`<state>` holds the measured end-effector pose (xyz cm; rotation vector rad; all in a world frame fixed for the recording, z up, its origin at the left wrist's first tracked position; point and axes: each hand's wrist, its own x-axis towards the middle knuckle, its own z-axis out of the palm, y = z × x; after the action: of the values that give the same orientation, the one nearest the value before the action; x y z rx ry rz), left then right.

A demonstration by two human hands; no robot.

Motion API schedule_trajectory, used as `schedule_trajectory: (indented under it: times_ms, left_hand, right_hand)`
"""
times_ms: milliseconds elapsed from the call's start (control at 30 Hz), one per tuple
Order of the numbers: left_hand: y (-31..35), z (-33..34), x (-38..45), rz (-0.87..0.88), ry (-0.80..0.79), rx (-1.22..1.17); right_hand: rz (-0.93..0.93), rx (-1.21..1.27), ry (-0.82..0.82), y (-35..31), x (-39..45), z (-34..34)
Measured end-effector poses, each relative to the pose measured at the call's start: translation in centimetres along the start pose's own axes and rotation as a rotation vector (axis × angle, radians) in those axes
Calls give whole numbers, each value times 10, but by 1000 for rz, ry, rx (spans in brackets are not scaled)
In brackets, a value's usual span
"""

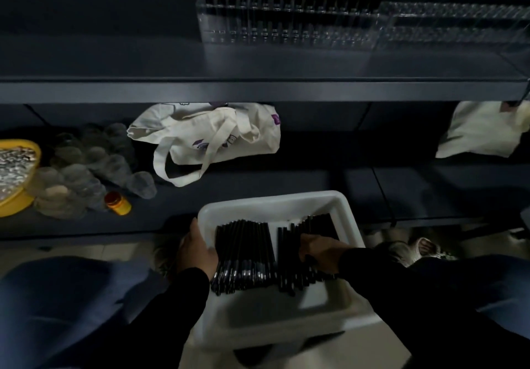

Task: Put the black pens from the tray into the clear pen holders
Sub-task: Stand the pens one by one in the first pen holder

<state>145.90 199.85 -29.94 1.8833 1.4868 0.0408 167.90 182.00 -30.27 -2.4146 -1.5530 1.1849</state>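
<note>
Black pens (pixel 243 254) lie in two bundles; my left hand (pixel 196 251) grips the tray (pixel 275 205) rim at nine o'clock, my right hand (pixel 318 249) curls onto the three o'clock bundle. I'd pinch few, keeping them parallel.

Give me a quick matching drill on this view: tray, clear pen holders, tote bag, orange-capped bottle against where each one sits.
Things:
1. white tray
2. clear pen holders
3. cream tote bag
4. orange-capped bottle

Places:
A. lower shelf, left, by the yellow bowl
B. upper shelf
C. in front of the shelves, left hand at its left rim
D. lower shelf, middle, under the upper shelf's edge

Pairs: 1-C, 2-B, 3-D, 4-A
</note>
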Motion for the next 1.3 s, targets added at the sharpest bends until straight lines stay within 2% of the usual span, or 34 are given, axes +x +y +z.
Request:
schedule_trajectory:
  times_ms: [133, 233, 267, 333, 400, 467, 567, 700, 833, 933, 1033, 1133, 1300]
  left_hand:
    - [0, 1, 1, 4, 10, 26]
    - [1, -2, 0, -13, -12, 7]
    - [2, -3, -1, -16, -17, 14]
    - [6, -5, -5, -15, -18, 33]
    - [13, -11, -11, 7, 10, 38]
    - [26, -20, -17, 43, 62, 4]
    - [56, -43, -24, 171, 127, -51]
    - [111, -88, -32, 484, 315, -182]
    - [169, -143, -19, 706, 520, -209]
    - [206, -178, 3, 688, 547, -214]
    - [233, -197, 32, 584, 496, -231]
    - [249, -205, 61, 482, 384, -157]
    - [256, -206, 89, 465, 404, 136]
  right_hand:
    - [-73, -52, 40, -10, -4, -13]
    - [-42, 78, -29, -11, -6, -18]
    - [-60, 46, -26, -13, -7, -22]
    - [-61, -28, 74, -18, -11, -27]
    - [-36, 59, 163, -24, -19, -36]
    - [-72, 187, 169, -30, -24, -52]
    - [-184, 373, 250, -53, -43, -93]
    - [-346, 685, 386, -96, -69, -169]
    - [-476, 762, 662, -140, -90, -251]
    - [-549, 772, 849, -170, -89, -306]
    - [-570, 753, 971, -193, -74, -345]
    - [-568, 737, 1030, -205, -50, -370]
    - [-532, 725, 1031, -218, -12, -392]
